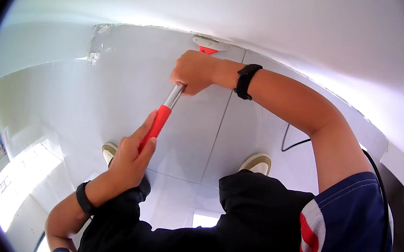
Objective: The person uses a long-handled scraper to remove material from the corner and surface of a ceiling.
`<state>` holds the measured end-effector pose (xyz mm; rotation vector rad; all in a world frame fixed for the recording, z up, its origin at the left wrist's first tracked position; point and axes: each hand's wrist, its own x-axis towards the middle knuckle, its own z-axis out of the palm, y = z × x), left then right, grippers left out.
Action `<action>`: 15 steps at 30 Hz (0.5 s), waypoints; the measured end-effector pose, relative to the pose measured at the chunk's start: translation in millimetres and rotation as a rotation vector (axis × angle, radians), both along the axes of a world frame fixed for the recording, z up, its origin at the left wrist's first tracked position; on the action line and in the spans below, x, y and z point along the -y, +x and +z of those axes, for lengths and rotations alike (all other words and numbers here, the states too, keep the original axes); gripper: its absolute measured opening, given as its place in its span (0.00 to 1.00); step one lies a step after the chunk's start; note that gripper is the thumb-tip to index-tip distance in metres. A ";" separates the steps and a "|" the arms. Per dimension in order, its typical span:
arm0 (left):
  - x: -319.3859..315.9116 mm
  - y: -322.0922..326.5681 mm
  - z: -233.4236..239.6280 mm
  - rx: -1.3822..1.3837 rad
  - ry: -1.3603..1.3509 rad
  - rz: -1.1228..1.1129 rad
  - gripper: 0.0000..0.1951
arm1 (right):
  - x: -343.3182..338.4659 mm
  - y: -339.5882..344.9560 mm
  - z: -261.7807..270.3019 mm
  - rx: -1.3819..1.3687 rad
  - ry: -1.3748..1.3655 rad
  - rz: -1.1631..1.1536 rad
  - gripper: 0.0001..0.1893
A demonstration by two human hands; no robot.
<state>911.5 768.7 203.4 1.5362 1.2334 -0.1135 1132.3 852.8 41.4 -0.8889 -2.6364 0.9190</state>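
A long-handled floor scraper [160,121] with a red grip and metal shaft runs from near my body towards the wall. My left hand [132,151] is wrapped around its red grip. Farther up, my right hand [195,73] grasps the shaft close to the head. The scraper's wide metal head [210,44], with a red part below it, lies at the joint where the grey tiled floor [130,91] meets the white wall [239,9]. Part of the shaft is hidden under my right hand.
Whitish residue [96,43] marks the wall corner at the upper left. A black cable [296,144] loops on the floor at the right. My shoes [258,163] stand apart on the tiles. Bright light comes through an opening [25,180] at the lower left.
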 end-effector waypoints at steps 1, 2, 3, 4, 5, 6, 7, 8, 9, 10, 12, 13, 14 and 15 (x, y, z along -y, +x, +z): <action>5.0 2.0 2.0 -0.024 0.006 -0.025 0.27 | 3.1 1.6 3.0 0.019 0.011 0.016 0.12; 4.9 3.5 4.3 -0.057 0.003 -0.021 0.28 | 3.8 -1.3 1.0 0.006 0.029 -0.007 0.12; 5.6 8.0 5.3 -0.081 -0.004 -0.014 0.28 | 5.6 0.2 -0.6 0.002 0.045 -0.025 0.12; 10.5 7.4 7.1 -0.063 -0.017 0.008 0.28 | 10.0 -1.7 -2.0 -0.021 0.050 -0.011 0.11; 17.4 2.9 9.8 -0.044 -0.030 0.030 0.27 | 16.0 -6.4 -3.1 -0.045 0.054 0.003 0.11; 23.3 0.1 11.9 -0.027 -0.048 0.052 0.27 | 20.8 -9.2 -3.4 -0.069 0.052 0.016 0.11; 24.1 -0.2 15.6 -0.067 -0.060 0.045 0.27 | 21.7 -10.3 -4.3 -0.109 0.048 0.015 0.12; 22.4 0.0 20.0 -0.107 -0.074 0.035 0.27 | 22.5 -11.2 -5.2 -0.150 0.044 0.012 0.12; 22.1 -1.0 23.9 -0.153 -0.091 0.022 0.27 | 26.3 -12.7 -3.7 -0.197 0.036 0.005 0.12; 16.4 -3.8 16.4 -0.074 -0.024 0.020 0.27 | 19.6 -10.3 -3.5 -0.144 0.032 -0.004 0.12; 0.3 3.8 8.5 -0.031 -0.040 0.069 0.26 | 2.2 -1.3 -1.1 -0.042 0.027 -0.036 0.12; -4.3 5.5 7.6 -0.010 -0.067 0.110 0.26 | 1.9 -1.7 1.7 -0.039 0.015 -0.034 0.12; -2.9 6.5 12.6 -0.036 -0.050 0.096 0.26 | 2.7 -2.1 4.5 -0.036 0.002 -0.036 0.12; 2.8 7.4 15.3 -0.059 -0.036 0.085 0.26 | 3.8 -2.6 5.0 -0.029 -0.014 -0.034 0.12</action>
